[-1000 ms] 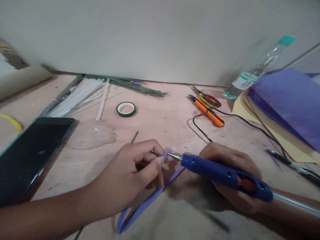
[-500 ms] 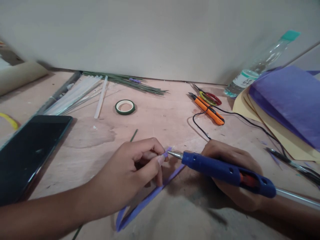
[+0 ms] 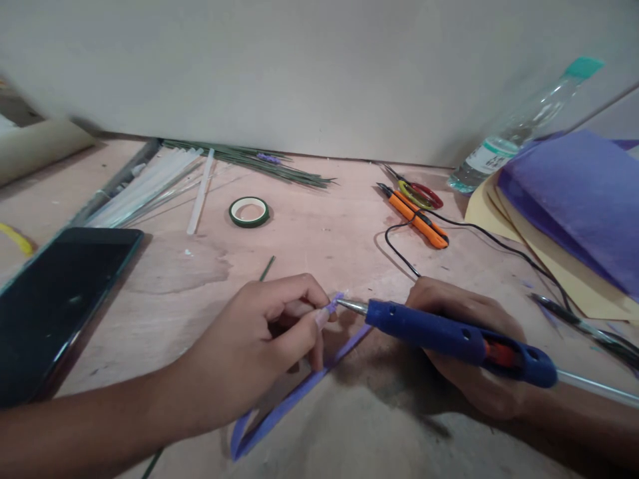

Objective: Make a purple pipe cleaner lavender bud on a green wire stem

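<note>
My left hand (image 3: 272,339) pinches a purple paper strip (image 3: 287,406) between thumb and fingertips. The strip hangs in a fold below the hand. A thin green stem (image 3: 267,267) runs behind this hand, its ends showing above the knuckles and below the wrist. My right hand (image 3: 464,352) is wrapped round a blue hot glue gun (image 3: 429,330), its grip mostly hidden. The metal nozzle (image 3: 352,306) points left at the purple paper by my left fingertips; whether it touches, I cannot tell. A clear glue stick (image 3: 596,387) sticks out of the gun's rear.
Around the hands lie a green tape roll (image 3: 249,211), glue sticks (image 3: 150,186), green stems (image 3: 249,164), a phone (image 3: 70,299), an orange cutter (image 3: 417,216) and scissors (image 3: 419,194). The gun's black cord (image 3: 479,229) crosses the right side, near purple sheets (image 3: 574,206) and a bottle (image 3: 509,146).
The glue gun has shifted very slightly to the right, and its rear has tipped up a little. My left hand keeps its pinch in nearly the same place.
</note>
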`<state>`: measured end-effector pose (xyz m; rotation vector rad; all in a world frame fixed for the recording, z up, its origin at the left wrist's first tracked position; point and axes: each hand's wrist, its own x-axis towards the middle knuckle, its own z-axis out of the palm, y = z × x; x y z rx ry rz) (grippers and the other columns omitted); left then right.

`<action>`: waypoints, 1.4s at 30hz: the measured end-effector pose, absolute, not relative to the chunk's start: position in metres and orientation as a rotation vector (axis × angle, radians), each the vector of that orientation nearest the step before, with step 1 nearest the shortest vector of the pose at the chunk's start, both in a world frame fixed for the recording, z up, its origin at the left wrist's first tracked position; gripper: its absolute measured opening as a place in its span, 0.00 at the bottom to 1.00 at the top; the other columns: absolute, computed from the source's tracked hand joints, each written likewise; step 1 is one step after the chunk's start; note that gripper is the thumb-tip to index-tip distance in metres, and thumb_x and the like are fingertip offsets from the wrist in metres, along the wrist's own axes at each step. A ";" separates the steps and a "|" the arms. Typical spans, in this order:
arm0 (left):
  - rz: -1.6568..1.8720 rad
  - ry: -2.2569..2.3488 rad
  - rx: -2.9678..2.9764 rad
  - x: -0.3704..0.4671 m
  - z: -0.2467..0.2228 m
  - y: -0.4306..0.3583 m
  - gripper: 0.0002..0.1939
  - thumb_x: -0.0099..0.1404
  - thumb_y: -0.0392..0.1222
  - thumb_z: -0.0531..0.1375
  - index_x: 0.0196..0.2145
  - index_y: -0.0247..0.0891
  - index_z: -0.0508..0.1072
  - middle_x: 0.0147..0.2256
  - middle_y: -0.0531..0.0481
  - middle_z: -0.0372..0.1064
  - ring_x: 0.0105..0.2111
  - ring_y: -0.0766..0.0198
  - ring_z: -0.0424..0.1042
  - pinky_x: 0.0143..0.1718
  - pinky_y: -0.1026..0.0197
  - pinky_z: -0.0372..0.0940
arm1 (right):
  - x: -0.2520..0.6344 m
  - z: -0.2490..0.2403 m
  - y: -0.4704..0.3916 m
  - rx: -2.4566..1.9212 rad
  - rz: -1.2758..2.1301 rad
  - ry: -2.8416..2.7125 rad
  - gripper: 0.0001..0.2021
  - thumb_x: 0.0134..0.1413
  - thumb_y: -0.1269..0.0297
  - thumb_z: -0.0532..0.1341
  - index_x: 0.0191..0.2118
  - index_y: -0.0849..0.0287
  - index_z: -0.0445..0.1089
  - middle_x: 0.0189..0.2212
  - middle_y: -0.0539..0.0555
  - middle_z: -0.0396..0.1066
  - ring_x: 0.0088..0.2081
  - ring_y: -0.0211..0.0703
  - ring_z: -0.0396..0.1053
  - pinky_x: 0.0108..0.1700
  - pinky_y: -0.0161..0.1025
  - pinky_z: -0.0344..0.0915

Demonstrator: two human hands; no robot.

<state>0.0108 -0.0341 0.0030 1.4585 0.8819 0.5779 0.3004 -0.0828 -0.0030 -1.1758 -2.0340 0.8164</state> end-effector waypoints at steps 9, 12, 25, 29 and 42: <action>0.589 0.894 1.460 0.013 0.005 -0.033 0.09 0.73 0.36 0.60 0.34 0.40 0.76 0.22 0.59 0.78 0.17 0.75 0.63 0.16 0.78 0.58 | 0.302 -0.002 -0.084 -1.190 0.829 -2.022 0.06 0.59 0.65 0.65 0.42 0.49 0.70 0.29 0.51 0.68 0.26 0.47 0.66 0.28 0.46 0.58; 0.589 0.889 1.477 0.013 0.005 -0.033 0.09 0.74 0.36 0.60 0.34 0.40 0.76 0.22 0.59 0.78 0.17 0.75 0.64 0.16 0.78 0.58 | 0.303 -0.001 -0.084 -1.187 0.819 -2.025 0.05 0.60 0.65 0.65 0.41 0.49 0.70 0.28 0.52 0.68 0.26 0.47 0.66 0.27 0.47 0.57; 0.592 0.889 1.489 0.012 0.005 -0.033 0.09 0.74 0.37 0.59 0.34 0.39 0.76 0.22 0.57 0.78 0.18 0.73 0.65 0.16 0.76 0.58 | 0.302 0.003 -0.082 -1.266 0.833 -1.971 0.05 0.63 0.63 0.65 0.36 0.50 0.68 0.27 0.49 0.65 0.24 0.44 0.63 0.27 0.46 0.57; 0.599 0.894 1.497 0.013 0.004 -0.033 0.09 0.74 0.37 0.59 0.34 0.39 0.76 0.22 0.56 0.78 0.18 0.72 0.66 0.16 0.75 0.58 | 0.303 0.006 -0.079 -1.229 0.820 -2.060 0.04 0.62 0.66 0.64 0.36 0.52 0.68 0.27 0.48 0.66 0.24 0.40 0.64 0.27 0.43 0.57; 0.587 0.890 1.510 0.013 0.006 -0.033 0.10 0.76 0.38 0.59 0.35 0.39 0.76 0.23 0.57 0.79 0.17 0.74 0.64 0.16 0.76 0.59 | 0.303 0.005 -0.079 -1.234 0.847 -2.015 0.06 0.64 0.64 0.64 0.35 0.52 0.68 0.26 0.47 0.64 0.24 0.39 0.62 0.27 0.42 0.56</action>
